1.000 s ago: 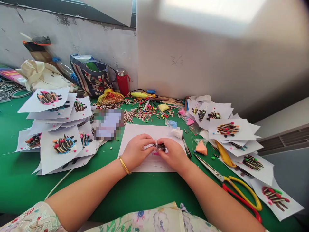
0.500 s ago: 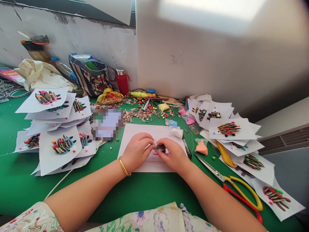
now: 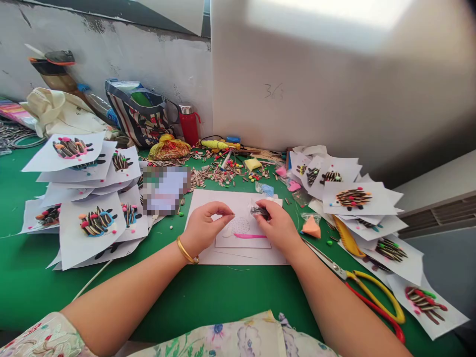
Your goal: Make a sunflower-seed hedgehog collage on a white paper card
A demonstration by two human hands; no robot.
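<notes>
My right hand (image 3: 279,225) grips a small clear plastic bag of black clay (image 3: 258,210) over the right side of the paper. To its left, my left hand (image 3: 208,227), a gold bangle on its wrist, has thumb and forefinger pinched together; whatever they hold is too small to name. Between the hands lies a white card (image 3: 223,242) bearing a dotted, rounded outline drawing (image 3: 241,226). A pink clay strip (image 3: 253,236) runs along the drawing's lower edge. Larger white sheets (image 3: 203,255) lie beneath the card.
Cards with seed hedgehogs are stacked at left (image 3: 91,243) and right (image 3: 379,198). Large scissors (image 3: 349,275) lie by my right forearm, near a bag of orange clay (image 3: 311,225). Loose seeds (image 3: 219,171), a blurred-out phone (image 3: 166,191) and a red flask (image 3: 189,126) are farther back.
My hands have drawn apart from their meeting point over the card. The black clay bag has gone right and up with my right hand, and the drawing and pink strip now show.
</notes>
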